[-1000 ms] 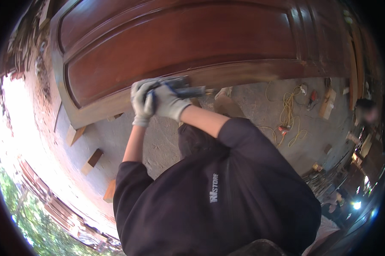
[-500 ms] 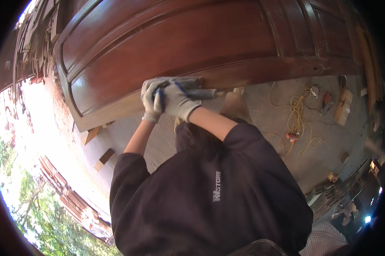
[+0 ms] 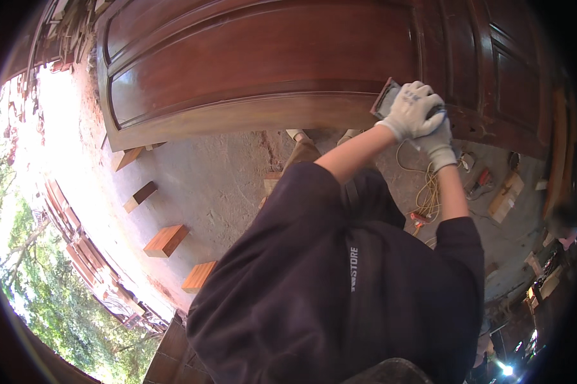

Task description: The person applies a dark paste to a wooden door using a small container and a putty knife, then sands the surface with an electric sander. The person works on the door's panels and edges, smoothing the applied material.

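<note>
A large reddish-brown panelled wooden door (image 3: pixel 314 51) lies across the far side, with a paler bare-wood strip along its near edge. On the right part of that strip sits a sander (image 3: pixel 387 97), its flat rectangular pad showing past my fingers. My left hand (image 3: pixel 414 110), in a whitish work glove, is closed over the tool. Just behind and to the right, my right hand (image 3: pixel 438 142) grips it too, in a matching glove. Both hands hide most of the sander's body.
Several wooden blocks (image 3: pixel 167 240) stand on the concrete floor (image 3: pixel 212 173) at the left. A tangled yellow cord (image 3: pixel 429 192) and a red-and-dark power tool (image 3: pixel 480 182) lie at the right, near a wooden board (image 3: pixel 506 195). Stacked timber (image 3: pixel 560 141) borders the far right.
Both hands and the sander have moved right along the door's near edge, from its left half to its right part. My upper body has shifted and turned to the right.
</note>
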A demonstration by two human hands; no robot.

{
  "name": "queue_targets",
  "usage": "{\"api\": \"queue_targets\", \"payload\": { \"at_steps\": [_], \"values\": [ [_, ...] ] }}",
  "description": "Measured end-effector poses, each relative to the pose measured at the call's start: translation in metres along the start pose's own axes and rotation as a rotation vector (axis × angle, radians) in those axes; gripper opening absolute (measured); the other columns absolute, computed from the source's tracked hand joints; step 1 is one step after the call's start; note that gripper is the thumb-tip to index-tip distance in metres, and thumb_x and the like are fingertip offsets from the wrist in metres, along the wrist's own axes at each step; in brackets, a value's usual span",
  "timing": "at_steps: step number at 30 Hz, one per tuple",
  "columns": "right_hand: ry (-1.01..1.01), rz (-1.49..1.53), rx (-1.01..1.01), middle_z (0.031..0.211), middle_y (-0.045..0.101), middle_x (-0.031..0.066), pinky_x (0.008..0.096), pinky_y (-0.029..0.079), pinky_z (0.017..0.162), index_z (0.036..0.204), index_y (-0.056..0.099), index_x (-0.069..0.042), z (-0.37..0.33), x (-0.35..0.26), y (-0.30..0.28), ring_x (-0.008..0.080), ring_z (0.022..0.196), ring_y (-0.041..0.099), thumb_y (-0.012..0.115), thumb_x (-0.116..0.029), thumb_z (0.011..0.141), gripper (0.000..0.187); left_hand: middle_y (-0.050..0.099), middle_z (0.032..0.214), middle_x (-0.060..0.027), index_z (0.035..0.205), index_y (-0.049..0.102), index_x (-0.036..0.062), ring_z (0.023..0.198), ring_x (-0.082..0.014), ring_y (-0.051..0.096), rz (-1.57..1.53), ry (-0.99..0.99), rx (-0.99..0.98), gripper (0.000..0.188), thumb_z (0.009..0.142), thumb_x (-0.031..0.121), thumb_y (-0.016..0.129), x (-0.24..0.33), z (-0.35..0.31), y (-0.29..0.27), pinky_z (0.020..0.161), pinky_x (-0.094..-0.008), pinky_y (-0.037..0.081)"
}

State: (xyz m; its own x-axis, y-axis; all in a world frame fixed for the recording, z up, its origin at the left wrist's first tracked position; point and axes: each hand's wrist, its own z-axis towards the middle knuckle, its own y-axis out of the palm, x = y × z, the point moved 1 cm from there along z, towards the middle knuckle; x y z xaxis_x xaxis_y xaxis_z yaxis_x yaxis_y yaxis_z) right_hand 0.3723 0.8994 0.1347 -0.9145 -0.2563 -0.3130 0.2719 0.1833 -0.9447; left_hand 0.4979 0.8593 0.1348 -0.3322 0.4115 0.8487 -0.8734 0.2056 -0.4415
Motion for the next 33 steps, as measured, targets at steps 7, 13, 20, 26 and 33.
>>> {"api": "queue_targets", "payload": {
  "at_steps": [7,13,20,26,33],
  "values": [
    [-0.242,-0.154,-0.018,0.099,0.071,0.0099,0.0389,0.056,0.077,0.104,0.065,-0.011,0.065,-0.07,0.028,0.0259,0.092,0.07,0.067,-0.032,0.081,0.031,0.064,0.091,-0.0114,0.094,0.071,0.0107,0.094,-0.0326,0.057,0.067,-0.082,0.156,0.027,0.081,0.032,0.06,-0.036,-0.023,-0.088,0.088,-0.0449,0.044],
    [-0.432,0.185,0.048,0.078,0.071,0.0077,0.0415,0.055,0.071,0.079,0.067,-0.018,0.123,-0.227,0.085,0.0279,0.069,0.07,0.064,-0.024,0.076,0.008,0.067,0.098,-0.0138,0.098,0.071,0.0061,0.097,-0.0334,0.057,0.197,-0.143,0.235,0.033,0.083,0.029,0.054,-0.083,-0.103,-0.227,0.092,-0.0441,0.043],
    [-0.496,0.264,-0.034,0.079,0.073,0.008,0.0412,0.051,0.07,0.077,0.071,-0.017,0.141,-0.365,0.123,0.0255,0.078,0.07,0.063,-0.022,0.077,0.009,0.069,0.093,-0.0133,0.093,0.072,0.0029,0.093,-0.0322,0.061,0.269,-0.33,0.39,0.044,0.088,0.04,0.049,-0.121,-0.188,-0.33,0.09,-0.0435,0.046],
    [-0.395,0.373,0.098,0.084,0.072,0.0076,0.0427,0.051,0.076,0.081,0.067,-0.015,0.101,-0.258,0.091,0.0264,0.08,0.068,0.062,-0.019,0.079,0.007,0.067,0.094,-0.014,0.093,0.07,0.006,0.095,-0.0334,0.058,0.284,-0.16,0.209,0.036,0.081,0.033,0.049,-0.083,-0.13,-0.24,0.091,-0.0455,0.044],
    [0.06,0.164,0.035,0.095,0.071,0.0093,0.0416,0.055,0.08,0.101,0.066,-0.012,0.012,-0.079,0.021,0.0284,0.089,0.069,0.076,-0.03,0.074,0.034,0.067,0.095,-0.0119,0.093,0.073,0.0117,0.097,-0.0327,0.059,0.082,-0.006,-0.025,0.03,0.078,0.033,0.058,-0.018,-0.041,-0.067,0.09,-0.0449,0.045]
  ]
}}
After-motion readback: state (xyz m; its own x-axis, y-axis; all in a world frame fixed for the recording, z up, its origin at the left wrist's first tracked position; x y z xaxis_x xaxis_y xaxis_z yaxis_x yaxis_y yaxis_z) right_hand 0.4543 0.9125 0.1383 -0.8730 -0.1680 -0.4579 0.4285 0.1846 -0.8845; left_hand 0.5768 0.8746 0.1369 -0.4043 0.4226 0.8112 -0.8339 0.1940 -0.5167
